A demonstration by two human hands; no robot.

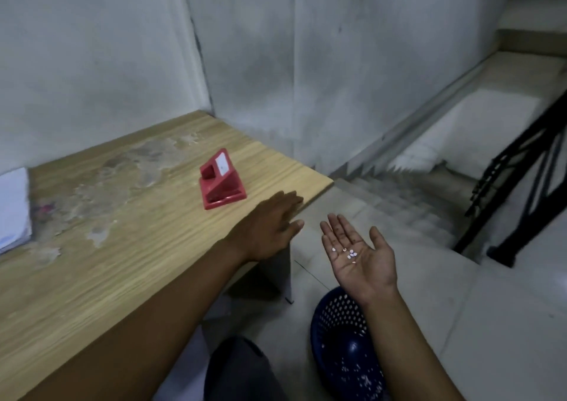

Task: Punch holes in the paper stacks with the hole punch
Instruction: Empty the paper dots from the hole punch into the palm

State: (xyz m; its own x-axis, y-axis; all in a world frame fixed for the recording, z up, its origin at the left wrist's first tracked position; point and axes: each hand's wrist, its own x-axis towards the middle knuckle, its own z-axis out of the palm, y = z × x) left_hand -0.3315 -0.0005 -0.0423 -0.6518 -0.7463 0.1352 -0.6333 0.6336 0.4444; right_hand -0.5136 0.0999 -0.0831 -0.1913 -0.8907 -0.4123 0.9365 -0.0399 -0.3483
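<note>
Head view: red hole punch [221, 179] upright on table [122, 247], handle tilted toward wall; both hands flat, unclenched.

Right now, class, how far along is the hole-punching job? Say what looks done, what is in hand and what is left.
Done: the red hole punch stands untouched on the table. In hand: the right hand lies palm-up with paper dots above the blue basket; the left hand rests at the table edge. Left: tipping the dots out; whether the paper stack is punched is unclear.

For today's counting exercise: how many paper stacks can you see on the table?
1. The paper stack lies at the table's far left edge, cut off by the frame, well apart from the red punch. More may lie out of view.
</note>
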